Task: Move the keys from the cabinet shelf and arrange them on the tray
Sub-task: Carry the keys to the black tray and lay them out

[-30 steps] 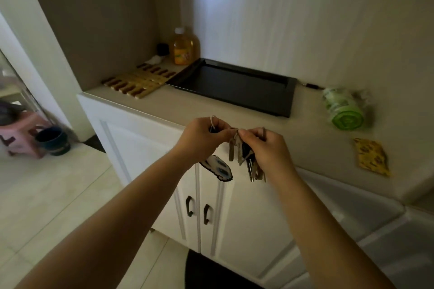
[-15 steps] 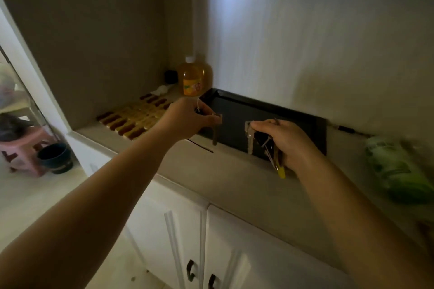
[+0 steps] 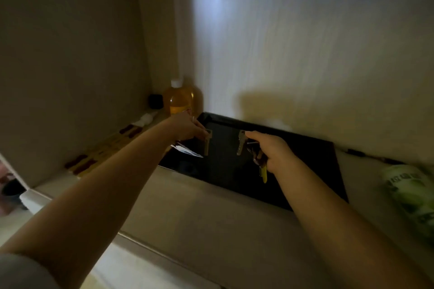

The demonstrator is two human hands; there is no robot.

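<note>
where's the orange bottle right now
In the head view, the orange bottle stands at the back left of the cabinet shelf, behind the left hand and beside the black tray's far-left corner.

**Colours over the dim beige bench**

The flat rectangular plastic tray (image 3: 305, 171) is glossy black. A brass-toned metal key (image 3: 206, 145) hangs beside a silver metal key (image 3: 240, 145); a yellow plastic tag (image 3: 264, 173) dangles lower. The round bottle (image 3: 179, 101) is amber with a white cap. The wooden slatted mat (image 3: 105, 150) shows tan and dark red-brown bars. The blurred cylindrical tub (image 3: 413, 195) is green and white
</note>
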